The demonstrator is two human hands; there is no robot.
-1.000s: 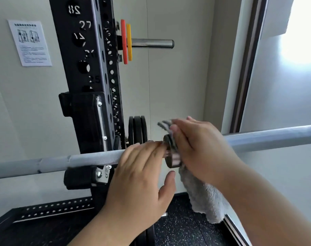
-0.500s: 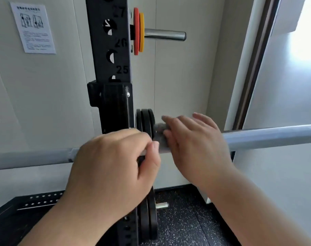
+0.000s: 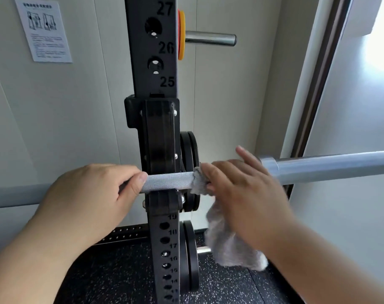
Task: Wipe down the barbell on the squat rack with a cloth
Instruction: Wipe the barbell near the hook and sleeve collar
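Left hand (image 3: 88, 194) is wrapped round the barbell (image 3: 169, 182), fingers curled over the top and the thumb pressed against the knurled shaft just left of the rack upright (image 3: 152, 62). Right hand (image 3: 241, 194) lies over the grey cloth (image 3: 228, 244), holding it to the bar on the other side of the upright, close to where the shaft meets the thicker sleeve. That hand is smeared by motion, so I cannot tell whether its fingers close round the bar or only press down on the cloth; one finger sticks up above the others. A bunched edge of cloth shows at the fingertips, and the rest hangs loose below the hand.

The barbell runs level across the view and sits in the black J-hook (image 3: 160, 132) fixed to the upright, which carries numbered holes. Behind the hook, black plates (image 3: 190, 154) sit on the rack, with another pair (image 3: 189, 255) lower down near the floor. Higher up, an orange plate (image 3: 181, 36) hangs on a steel peg (image 3: 210, 39). A printed notice (image 3: 44, 30) is stuck to the pale wall on the left. Below lies a black speckled mat (image 3: 121, 277), and a dark door frame (image 3: 318, 84) stands to the right.
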